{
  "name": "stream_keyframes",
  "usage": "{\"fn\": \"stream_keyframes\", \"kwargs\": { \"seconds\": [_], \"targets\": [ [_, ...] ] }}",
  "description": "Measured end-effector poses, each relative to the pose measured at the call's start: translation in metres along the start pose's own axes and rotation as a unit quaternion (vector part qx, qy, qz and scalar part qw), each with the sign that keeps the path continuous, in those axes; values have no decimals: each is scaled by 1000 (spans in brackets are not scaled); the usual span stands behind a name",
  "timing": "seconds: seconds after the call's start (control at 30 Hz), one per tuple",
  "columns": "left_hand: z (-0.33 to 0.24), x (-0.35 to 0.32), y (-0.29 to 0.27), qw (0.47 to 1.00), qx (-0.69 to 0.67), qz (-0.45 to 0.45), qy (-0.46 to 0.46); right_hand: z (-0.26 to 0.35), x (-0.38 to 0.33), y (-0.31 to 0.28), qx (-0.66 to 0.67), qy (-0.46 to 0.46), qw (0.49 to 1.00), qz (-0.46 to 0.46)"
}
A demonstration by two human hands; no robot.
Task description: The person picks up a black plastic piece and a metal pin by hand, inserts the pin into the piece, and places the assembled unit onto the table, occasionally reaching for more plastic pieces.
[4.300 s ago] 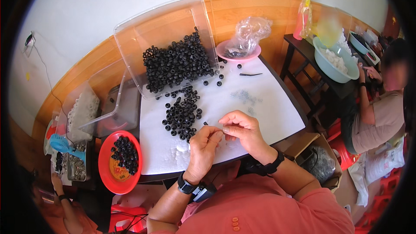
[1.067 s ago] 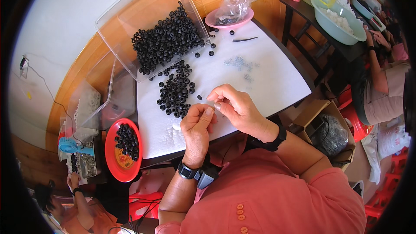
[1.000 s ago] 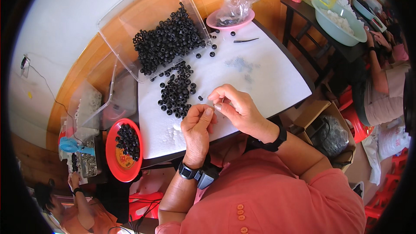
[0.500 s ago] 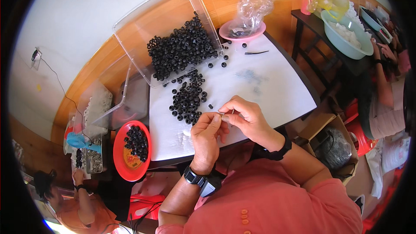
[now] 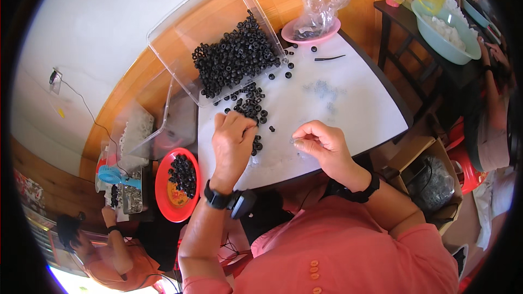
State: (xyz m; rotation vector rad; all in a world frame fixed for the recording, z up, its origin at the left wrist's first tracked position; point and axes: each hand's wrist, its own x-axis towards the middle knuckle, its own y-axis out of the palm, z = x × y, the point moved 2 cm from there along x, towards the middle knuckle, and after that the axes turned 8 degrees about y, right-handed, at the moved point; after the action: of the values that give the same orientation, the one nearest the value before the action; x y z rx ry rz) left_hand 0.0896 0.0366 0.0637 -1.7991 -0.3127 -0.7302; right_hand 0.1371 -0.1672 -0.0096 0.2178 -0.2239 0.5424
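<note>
My left hand point(image 5: 230, 144) is over the near end of a loose pile of small black ring-shaped parts point(image 5: 251, 102) on the white-topped table point(image 5: 359, 103). Its fingers are bent together, and the fingertips are partly hidden, so what they pinch does not show. To the right, my right hand point(image 5: 328, 151) hovers above the table's near edge with thumb and forefinger pressed together. Something tiny may be at those fingertips, too small to name. A single black part point(image 5: 272, 129) lies between the two hands.
A clear plastic bin point(image 5: 199, 22) lies tipped toward the table, heaped with black parts. A red bowl point(image 5: 163, 198) with more parts stands left. Behind are a pink bowl point(image 5: 333, 26) and a thin black tool point(image 5: 330, 58). Other people work at both sides; a cardboard box point(image 5: 417, 149) stands right.
My hands were together at the fingertips and have parted. The left went up and left to the black pile; the right moved slightly right. The whole view has shifted a little.
</note>
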Motion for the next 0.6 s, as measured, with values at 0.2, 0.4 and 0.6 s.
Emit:
{"fn": "stream_keyframes", "kwargs": {
  "seconds": [0.2, 0.4, 0.6],
  "targets": [
    [20, 20, 39, 976, 124, 119, 134, 0, -7, -4, 4, -17, 1000, 3],
    [28, 18, 41, 961, 182, 142, 155, 4, -10, -5, -4, -40, 999, 21],
    [-25, -10, -1, 991, -81, 96, -35, 3, -9, -8, 2, -44, 999, 21]
  ]
}}
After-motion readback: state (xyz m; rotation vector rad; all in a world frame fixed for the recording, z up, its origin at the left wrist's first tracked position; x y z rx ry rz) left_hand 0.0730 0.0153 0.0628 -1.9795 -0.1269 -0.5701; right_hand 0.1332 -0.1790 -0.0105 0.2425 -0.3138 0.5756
